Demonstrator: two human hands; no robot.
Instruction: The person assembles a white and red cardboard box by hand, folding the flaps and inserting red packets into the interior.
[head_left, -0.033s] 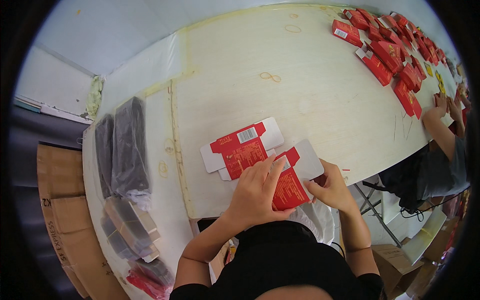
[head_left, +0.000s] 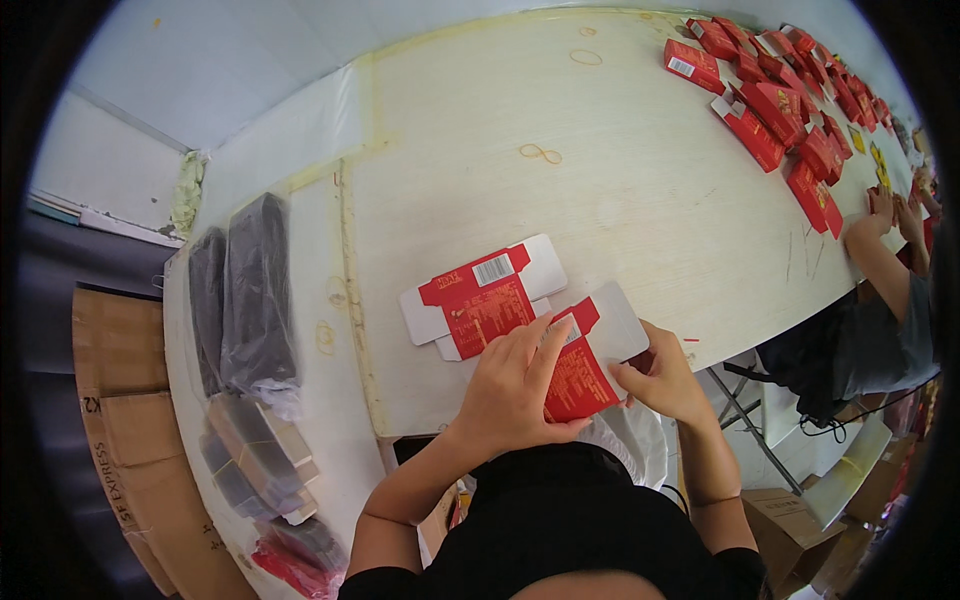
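Near the table's front edge, a red carton (head_left: pixel 582 386) with white end flaps lies tilted between my hands. My left hand (head_left: pixel 515 380) lies over its left side, fingers extended across the printed panel and thumb along the lower edge. At its right end my right hand (head_left: pixel 660 372) grips the carton near a white flap (head_left: pixel 620 320), thumb on top and the other fingers partly hidden. Just beyond my left fingertips, a flattened red carton (head_left: pixel 485 305) with white flaps and a barcode label lies on the table.
Many red cartons (head_left: pixel 775 110) are heaped at the table's far right. There, another person's hands (head_left: pixel 880 215) work at the edge. Rubber bands (head_left: pixel 540 154) lie on the white table (head_left: pixel 450 190). To the left are dark wrapped bundles (head_left: pixel 260 290), banded clear boxes (head_left: pixel 255 455) and brown cardboard (head_left: pixel 140 420).
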